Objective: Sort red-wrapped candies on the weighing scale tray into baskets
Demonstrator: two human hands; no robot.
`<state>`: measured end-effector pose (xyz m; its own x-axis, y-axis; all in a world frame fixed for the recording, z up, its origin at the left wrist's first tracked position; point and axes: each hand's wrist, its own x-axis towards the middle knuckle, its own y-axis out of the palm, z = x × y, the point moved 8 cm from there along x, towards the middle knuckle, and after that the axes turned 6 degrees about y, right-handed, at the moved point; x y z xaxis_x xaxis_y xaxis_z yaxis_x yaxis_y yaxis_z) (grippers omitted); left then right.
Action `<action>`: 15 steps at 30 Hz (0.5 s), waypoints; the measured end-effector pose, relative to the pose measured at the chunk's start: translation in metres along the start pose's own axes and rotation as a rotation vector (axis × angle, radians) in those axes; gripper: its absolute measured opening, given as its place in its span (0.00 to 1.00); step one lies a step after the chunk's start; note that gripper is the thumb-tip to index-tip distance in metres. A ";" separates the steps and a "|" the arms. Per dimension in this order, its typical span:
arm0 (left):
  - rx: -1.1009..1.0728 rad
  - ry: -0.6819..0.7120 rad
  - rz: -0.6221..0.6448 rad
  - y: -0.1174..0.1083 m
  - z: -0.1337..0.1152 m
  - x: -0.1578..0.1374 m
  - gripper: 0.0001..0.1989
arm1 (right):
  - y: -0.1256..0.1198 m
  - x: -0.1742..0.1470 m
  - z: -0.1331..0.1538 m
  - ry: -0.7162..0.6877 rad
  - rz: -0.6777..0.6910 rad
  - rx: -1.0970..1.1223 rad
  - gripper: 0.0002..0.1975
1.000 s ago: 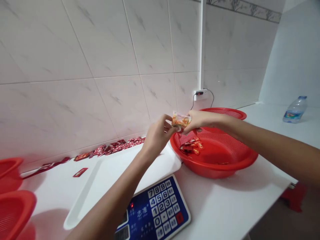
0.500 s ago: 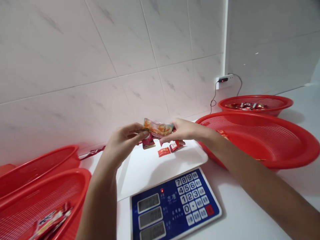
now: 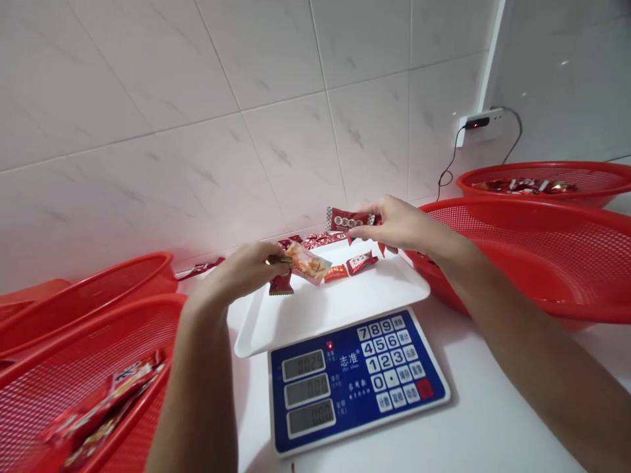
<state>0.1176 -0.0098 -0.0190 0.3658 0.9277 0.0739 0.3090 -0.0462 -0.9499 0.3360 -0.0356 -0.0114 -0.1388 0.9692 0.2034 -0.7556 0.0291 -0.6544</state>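
My left hand [image 3: 251,269] is closed over the left side of the scale's white tray [image 3: 315,309], pinching a dark red candy packet [image 3: 281,284] with a crimped edge. Right beside its fingertips is a pale orange packet [image 3: 309,263]; I cannot tell if the fingers touch it. Above the tray's far right, my right hand [image 3: 394,223] grips a dark red packet [image 3: 345,220] with white lettering, with more red wrapping under the fingers. An orange-red packet [image 3: 336,273] and a shiny red packet [image 3: 362,263] lie on the tray.
The blue keypad panel [image 3: 359,381] of the scale faces me. Red mesh baskets with packets stand at left [image 3: 167,309] and right [image 3: 522,203]. Red packets [image 3: 320,240] line the tray's far side. A tiled wall [image 3: 286,151] with a power socket [image 3: 480,125] rises behind.
My hands have moved apart; the right one now holds up a lettered dark red packet. The pale orange packet, earlier between both hands, is now beside the left. The view has shifted.
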 end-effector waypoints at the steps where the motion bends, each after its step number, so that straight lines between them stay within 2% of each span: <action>1: 0.018 -0.008 0.001 0.002 0.000 0.001 0.07 | 0.000 0.000 0.000 -0.010 -0.001 -0.004 0.13; 4: 0.050 -0.068 -0.091 -0.006 0.001 -0.003 0.03 | -0.003 -0.001 0.001 -0.044 -0.007 0.014 0.12; 7: -0.001 -0.072 -0.239 -0.023 -0.007 -0.015 0.09 | -0.008 -0.004 0.004 -0.065 -0.028 0.064 0.11; 12: -0.324 0.231 -0.723 -0.059 -0.044 -0.040 0.05 | -0.015 -0.009 0.011 -0.109 -0.082 0.130 0.08; 15: -0.424 0.334 -0.788 -0.060 -0.055 -0.044 0.05 | -0.016 -0.010 0.011 -0.123 -0.096 0.152 0.07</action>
<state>0.1312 -0.0685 0.0510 0.1276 0.5987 0.7907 0.8420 0.3560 -0.4054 0.3424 -0.0487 0.0055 -0.1318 0.9265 0.3525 -0.8558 0.0731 -0.5121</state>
